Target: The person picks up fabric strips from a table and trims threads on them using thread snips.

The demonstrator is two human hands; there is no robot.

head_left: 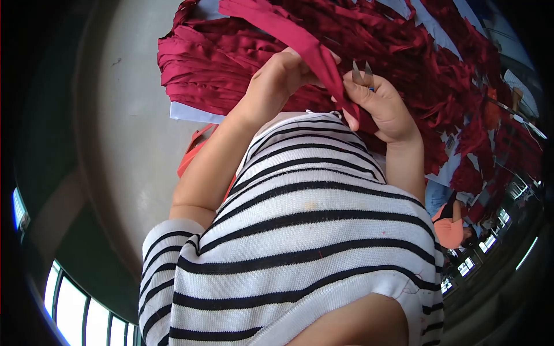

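Observation:
A long crimson fabric strip point(314, 49) hangs folded in front of my chest, its narrow end pointing down. My left hand point(278, 81) is closed on the strip, its fingers partly hidden behind the cloth. Close by on the right, my right hand point(381, 109) is closed around small thread snips point(362, 75), whose two pointed blades stick up apart above the thumb. The fingers of that hand also touch the lower end of the strip.
Heaps of crimson fabric strips point(202, 63) cover the surface beyond my hands, with white sheets point(190, 111) under them. A red-orange object point(196, 147) is beside my left forearm. Another person in an orange top point(449, 232) is at the far right.

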